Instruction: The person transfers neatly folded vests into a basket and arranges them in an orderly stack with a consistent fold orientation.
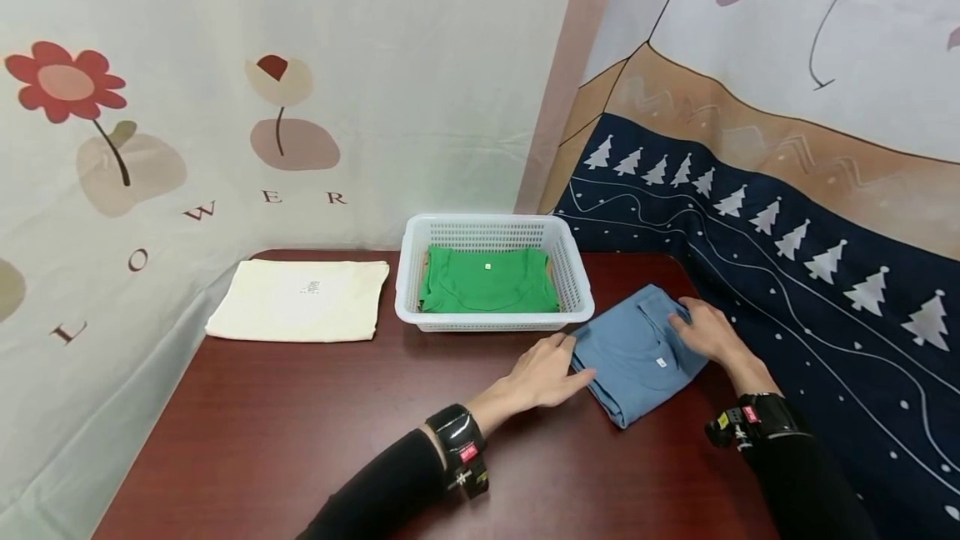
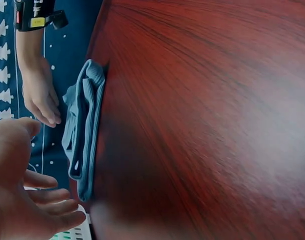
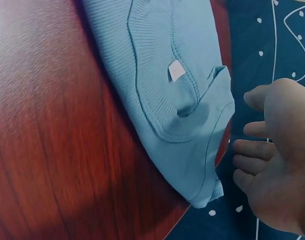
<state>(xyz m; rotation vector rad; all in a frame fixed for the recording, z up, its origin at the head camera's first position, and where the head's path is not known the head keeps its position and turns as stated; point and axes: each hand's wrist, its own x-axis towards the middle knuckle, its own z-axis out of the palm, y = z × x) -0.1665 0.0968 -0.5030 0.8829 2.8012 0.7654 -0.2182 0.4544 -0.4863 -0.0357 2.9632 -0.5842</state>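
A folded blue shirt (image 1: pixel 637 352) lies at an angle on the right part of the table, its ribbed neckline and small white label (image 3: pixel 177 70) facing up. My left hand (image 1: pixel 543 373) is at the shirt's left edge, fingers extended and thumb spread; whether its fingertips touch the cloth I cannot tell. At the opposite edge is my right hand (image 1: pixel 708 330), its fingers loosely bent and its thumb near the shirt. The right wrist view shows a small gap between that hand and the fabric. Neither hand grips anything.
Behind the shirt stands a white plastic basket (image 1: pixel 495 322) with a folded green shirt (image 1: pixel 487 282) inside. A folded cream cloth (image 1: pixel 300 302) lies at the back left of the brown table (image 1: pixel 315 423). Printed curtains (image 1: pixel 420 107) hang behind and along the right side.
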